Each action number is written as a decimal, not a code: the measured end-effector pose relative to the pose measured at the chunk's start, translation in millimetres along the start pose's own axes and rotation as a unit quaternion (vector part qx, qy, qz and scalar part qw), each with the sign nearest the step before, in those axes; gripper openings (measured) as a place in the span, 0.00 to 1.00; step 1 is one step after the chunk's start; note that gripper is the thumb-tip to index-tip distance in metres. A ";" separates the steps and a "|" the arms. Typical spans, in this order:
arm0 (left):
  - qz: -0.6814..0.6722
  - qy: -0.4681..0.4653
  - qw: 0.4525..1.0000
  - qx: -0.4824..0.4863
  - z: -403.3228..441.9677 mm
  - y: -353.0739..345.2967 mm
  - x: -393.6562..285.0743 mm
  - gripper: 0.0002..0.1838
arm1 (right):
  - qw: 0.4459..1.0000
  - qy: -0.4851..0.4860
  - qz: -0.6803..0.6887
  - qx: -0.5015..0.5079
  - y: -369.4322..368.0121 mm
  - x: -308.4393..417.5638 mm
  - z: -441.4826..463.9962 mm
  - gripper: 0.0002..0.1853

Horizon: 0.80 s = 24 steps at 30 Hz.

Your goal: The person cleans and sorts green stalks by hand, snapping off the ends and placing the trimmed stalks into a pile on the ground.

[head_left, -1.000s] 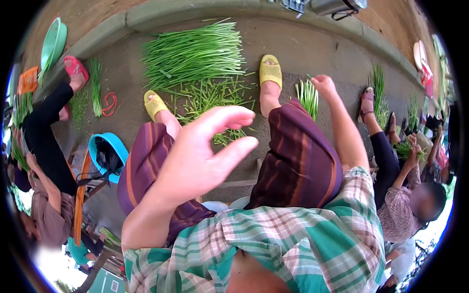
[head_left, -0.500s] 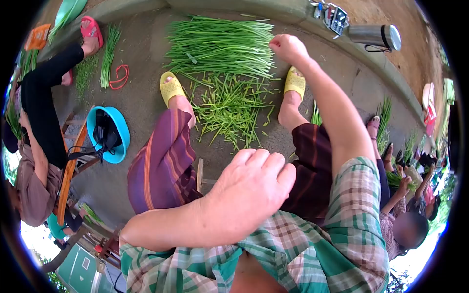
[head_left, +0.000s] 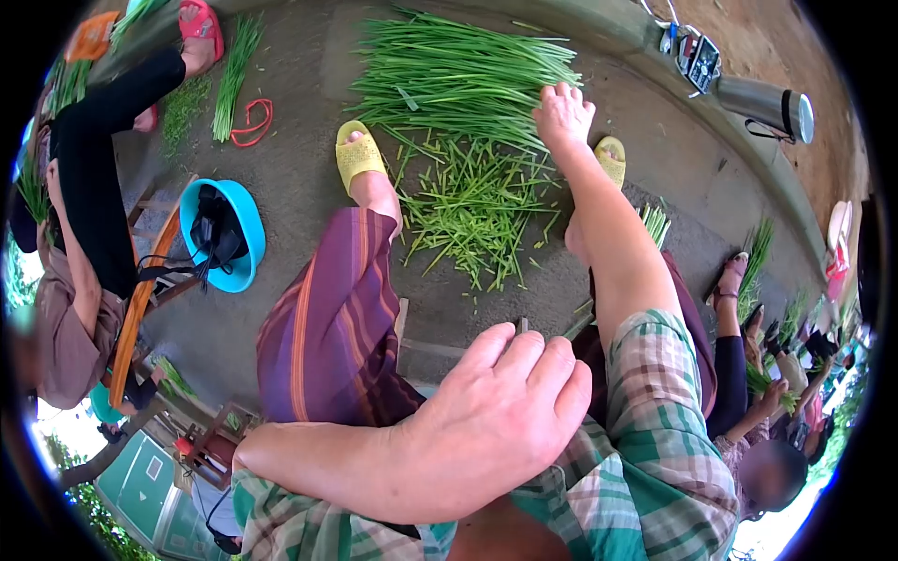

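My right hand [head_left: 564,116] reaches down to the right end of a wide pile of long green stalks [head_left: 458,70], its fingers slightly apart over the stalk ends. Close to the camera, my left hand [head_left: 500,425] is held in front of my lap, back upward and fingers curled; whatever is in it is hidden. Short cut green pieces [head_left: 482,210] lie scattered on the ground between my feet, just below the pile. A few pale stalks [head_left: 580,320] show beside my left hand, partly hidden by it.
A blue basin [head_left: 248,248] holding a black item stands to the left, by a seated person's leg [head_left: 98,196]. Beyond the curb lie a steel flask [head_left: 758,101] and a small device [head_left: 700,64]. A red cord [head_left: 253,123] lies near another stalk bundle [head_left: 234,79]. More people sit at right.
My right hand has gone from a pinch beside the pile's right end to resting over the stalk ends, fingers more spread. My left hand has shifted slightly, still curled. The view has turned somewhat.
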State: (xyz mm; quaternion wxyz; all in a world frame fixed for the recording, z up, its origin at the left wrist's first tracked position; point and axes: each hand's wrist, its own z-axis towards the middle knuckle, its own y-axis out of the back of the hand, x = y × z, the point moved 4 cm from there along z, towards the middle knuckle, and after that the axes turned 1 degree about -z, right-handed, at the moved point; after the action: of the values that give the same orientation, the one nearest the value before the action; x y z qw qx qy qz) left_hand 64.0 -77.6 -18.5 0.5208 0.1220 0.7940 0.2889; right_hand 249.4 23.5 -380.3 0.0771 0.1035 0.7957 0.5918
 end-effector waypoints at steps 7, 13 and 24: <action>0.028 -0.008 1.000 0.008 0.4 0.3 -1.6 0.20 | 0.999 -0.022 0.020 0.041 1.5 -1.3 -4.8 0.22; 0.018 -0.003 1.000 0.009 0.3 -0.8 -0.2 0.19 | 0.998 -0.009 -0.012 0.053 0.6 0.8 -10.4 0.17; 0.044 -0.006 0.998 -0.036 2.5 -7.0 2.0 0.15 | 0.984 0.039 0.174 -0.004 -8.2 -0.7 -15.3 0.13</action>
State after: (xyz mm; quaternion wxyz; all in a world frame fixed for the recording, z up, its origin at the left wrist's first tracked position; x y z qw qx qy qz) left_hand 66.1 -81.5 -24.9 0.5161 0.1401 0.7740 0.3389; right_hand 245.7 6.9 -383.7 -0.0577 0.2167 0.7657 0.6028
